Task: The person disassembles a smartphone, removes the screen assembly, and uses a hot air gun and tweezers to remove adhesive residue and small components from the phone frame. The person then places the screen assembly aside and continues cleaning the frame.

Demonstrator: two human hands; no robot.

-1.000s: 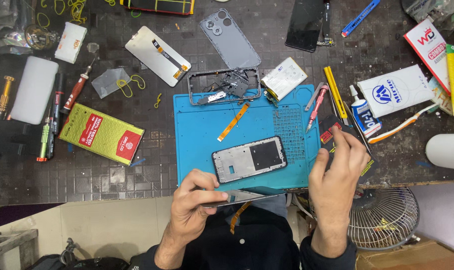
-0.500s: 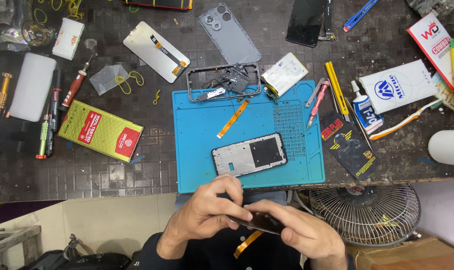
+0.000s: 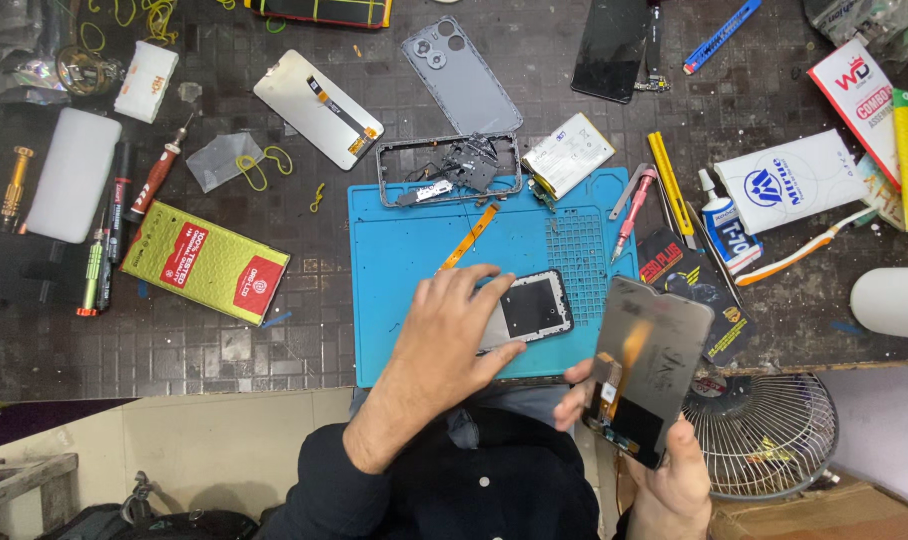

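Note:
My left hand lies flat on the left half of a phone frame that rests on the blue work mat. My right hand holds a phone display panel upright by its lower end, back side facing me, with an orange flex cable on it. The panel hangs over the table's near edge, to the right of the mat.
Behind the mat lie another phone frame, a battery, a grey back cover and a second display. Screwdrivers and a green box sit on the left, glue and tweezers on the right. A small fan stands below the table edge.
Both hands were together at my lap on the display panel. Now my left hand has moved up onto the phone frame, and my right hand has lifted the panel to the right.

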